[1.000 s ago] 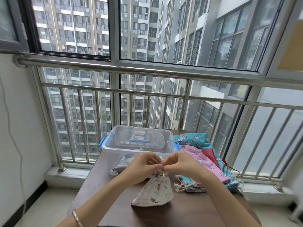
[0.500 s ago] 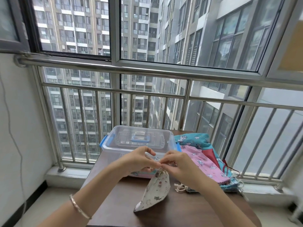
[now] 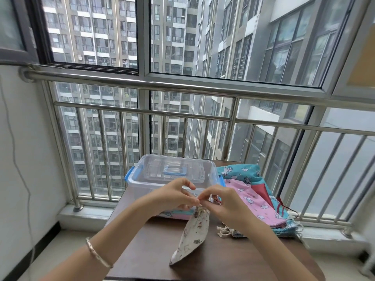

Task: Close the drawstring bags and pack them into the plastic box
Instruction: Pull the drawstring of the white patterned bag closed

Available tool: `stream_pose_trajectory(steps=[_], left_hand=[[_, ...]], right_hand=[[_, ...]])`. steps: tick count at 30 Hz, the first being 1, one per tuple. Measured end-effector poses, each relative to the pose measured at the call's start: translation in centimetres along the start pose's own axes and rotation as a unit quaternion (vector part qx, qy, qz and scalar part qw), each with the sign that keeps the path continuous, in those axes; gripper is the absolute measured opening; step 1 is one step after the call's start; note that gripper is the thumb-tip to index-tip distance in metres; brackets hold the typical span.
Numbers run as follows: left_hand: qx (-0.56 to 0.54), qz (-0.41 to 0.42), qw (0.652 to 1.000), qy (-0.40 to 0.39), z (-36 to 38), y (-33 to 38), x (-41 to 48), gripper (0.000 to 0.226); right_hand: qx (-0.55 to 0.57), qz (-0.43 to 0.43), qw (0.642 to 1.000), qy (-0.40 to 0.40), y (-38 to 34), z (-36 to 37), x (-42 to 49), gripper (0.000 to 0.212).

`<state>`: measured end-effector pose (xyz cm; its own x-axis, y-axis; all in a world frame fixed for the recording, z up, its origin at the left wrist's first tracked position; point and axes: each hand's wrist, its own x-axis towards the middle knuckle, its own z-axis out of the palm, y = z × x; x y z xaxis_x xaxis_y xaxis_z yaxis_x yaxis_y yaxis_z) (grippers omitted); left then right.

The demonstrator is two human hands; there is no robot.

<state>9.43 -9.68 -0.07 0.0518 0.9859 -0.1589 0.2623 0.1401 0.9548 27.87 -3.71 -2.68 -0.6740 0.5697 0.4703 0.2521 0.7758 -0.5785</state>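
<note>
Pinching the closed top of the white bag (image 3: 195, 233) with the left hand (image 3: 175, 198) and the right hand (image 3: 224, 202), fingers curled tight. Dangling it just in front of the clear plastic box (image 3: 142, 180), bottom tip down on the desk (image 3: 233, 262). Working beside a pile of colourful bags (image 3: 253, 197).

- Your left hand (image 3: 174, 196) is held up with its fingers curled, thumb and fingertips pinching the gathered neck of the white bag (image 3: 194, 236).
- Your right hand (image 3: 221, 201) is just beside it, fingertips meeting the left's, pinching the same neck.
- Your left forearm (image 3: 113, 234) and right forearm (image 3: 269, 246) are bare and angle inward.
</note>
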Motion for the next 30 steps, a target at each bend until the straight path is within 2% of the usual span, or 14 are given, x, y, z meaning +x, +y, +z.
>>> stream_pose_trajectory(steps=[3,5,7,10,12,14,16,17,19,20,22,24,27,30], left_hand=[[0.016,0.007,1.000,-0.014,-0.3,0.2,-0.1,0.032],[0.045,0.022,0.999,-0.006,-0.4,0.1,0.1,0.027],[0.128,0.058,0.990,0.019,-0.3,0.1,0.2,0.016],[0.303,0.128,0.941,0.080,0.3,0.2,0.0,0.006],[0.363,0.145,0.913,0.121,0.8,0.2,-0.1,0.012],[0.375,0.152,0.905,0.133,1.0,0.2,0.0,0.016],[0.335,0.131,0.928,0.101,1.1,0.1,0.1,0.019],[0.284,0.106,0.949,0.084,1.1,0.0,0.2,0.022],[0.128,0.043,0.989,0.058,1.3,-0.2,0.3,0.030],[0.041,0.013,0.998,0.044,1.4,-0.4,0.4,0.033],[-0.110,-0.032,0.993,-0.001,1.4,-0.7,0.6,0.034],[-0.203,-0.059,0.976,-0.043,1.3,-0.9,0.8,0.028],[-0.223,-0.069,0.971,-0.056,1.0,-1.2,0.9,0.015],[-0.206,-0.068,0.975,-0.056,0.9,-1.6,0.9,0.013]], right_hand=[[0.063,0.051,0.997,0.003,-0.2,0.1,0.1,0.020],[0.154,0.100,0.983,-0.012,-0.3,0.1,0.2,0.026],[0.286,0.157,0.945,-0.023,-0.2,0.2,0.3,0.027],[0.466,0.214,0.858,-0.018,0.1,0.8,0.5,0.031],[0.535,0.237,0.811,-0.005,0.6,1.4,0.6,0.030],[0.556,0.257,0.790,0.011,0.8,1.8,0.5,0.033],[0.546,0.256,0.797,0.030,0.7,2.0,0.4,0.037],[0.524,0.245,0.815,0.039,0.6,2.0,0.2,0.036],[0.438,0.213,0.872,0.059,0.0,1.7,-0.1,0.027],[0.378,0.191,0.903,0.071,-0.3,1.6,-0.1,0.020],[0.288,0.151,0.941,0.093,-0.5,1.4,-0.3,0.010],[0.228,0.129,0.959,0.106,-0.6,1.2,-0.4,0.005],[0.160,0.108,0.974,0.119,-0.3,1.3,-0.6,0.005],[0.172,0.110,0.970,0.134,-0.3,1.4,-0.7,0.005]])
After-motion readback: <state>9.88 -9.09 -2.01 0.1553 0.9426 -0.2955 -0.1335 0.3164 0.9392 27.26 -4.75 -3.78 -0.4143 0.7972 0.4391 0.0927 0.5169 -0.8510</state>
